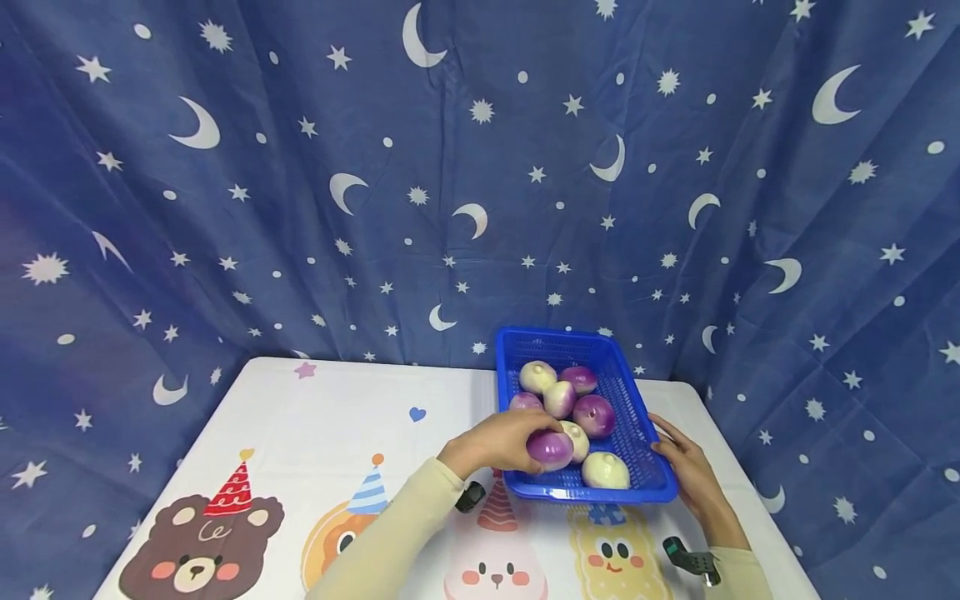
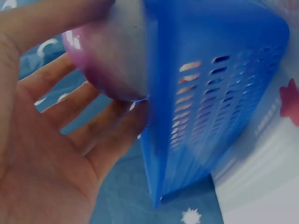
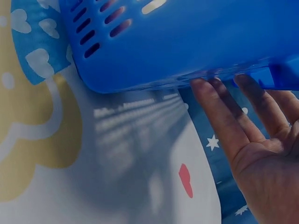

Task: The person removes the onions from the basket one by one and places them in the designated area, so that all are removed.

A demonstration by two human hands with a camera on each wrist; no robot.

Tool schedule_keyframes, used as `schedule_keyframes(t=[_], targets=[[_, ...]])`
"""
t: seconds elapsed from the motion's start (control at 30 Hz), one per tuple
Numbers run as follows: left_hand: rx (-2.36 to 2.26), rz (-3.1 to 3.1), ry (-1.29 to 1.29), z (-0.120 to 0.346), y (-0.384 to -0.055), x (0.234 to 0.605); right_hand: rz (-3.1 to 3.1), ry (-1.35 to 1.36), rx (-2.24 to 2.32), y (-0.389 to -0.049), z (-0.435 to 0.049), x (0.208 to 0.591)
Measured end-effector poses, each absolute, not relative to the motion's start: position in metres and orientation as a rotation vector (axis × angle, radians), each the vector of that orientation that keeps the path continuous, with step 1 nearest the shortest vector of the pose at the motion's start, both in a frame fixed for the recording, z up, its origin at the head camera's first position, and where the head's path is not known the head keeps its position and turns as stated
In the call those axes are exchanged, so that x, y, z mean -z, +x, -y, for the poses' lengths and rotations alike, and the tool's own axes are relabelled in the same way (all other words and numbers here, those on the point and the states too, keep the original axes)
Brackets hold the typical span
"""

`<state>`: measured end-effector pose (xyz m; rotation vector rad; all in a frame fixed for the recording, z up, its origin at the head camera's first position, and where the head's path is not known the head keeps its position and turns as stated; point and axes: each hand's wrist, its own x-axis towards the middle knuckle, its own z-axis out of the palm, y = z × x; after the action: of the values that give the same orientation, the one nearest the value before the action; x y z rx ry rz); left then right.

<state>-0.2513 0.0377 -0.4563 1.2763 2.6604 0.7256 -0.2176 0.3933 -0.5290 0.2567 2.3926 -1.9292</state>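
My left hand holds a purple onion at the left front of a blue plastic basket. In the left wrist view this onion is shiny, purple and whitish, with the fingers around it right at the basket rim. Several other onions lie in the basket, among them a white one at the front and a dark purple one in the middle. My right hand is at the basket's right side; its extended fingertips touch the slotted wall.
The basket stands at the back right of a table whose white cover has cartoon animals in party hats. Behind it hangs a blue curtain with moons and stars. A dark wrist device is strapped on the right arm.
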Motion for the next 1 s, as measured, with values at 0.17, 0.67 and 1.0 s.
schedule_keyframes(t=[0.17,0.67,1.0], targets=[[-0.900,-2.688,1.279,-0.017,-0.251,0.445,-2.380,0.261,1.998,-0.217,-0.393,0.528],[-1.204,-2.859,1.093,0.048,-0.274,0.450,-2.402,0.290,1.986,-0.218,-0.390,0.529],[-1.265,-2.851,0.884,0.072,-0.286,0.465,-2.404,0.263,1.998,-0.218,-0.391,0.530]])
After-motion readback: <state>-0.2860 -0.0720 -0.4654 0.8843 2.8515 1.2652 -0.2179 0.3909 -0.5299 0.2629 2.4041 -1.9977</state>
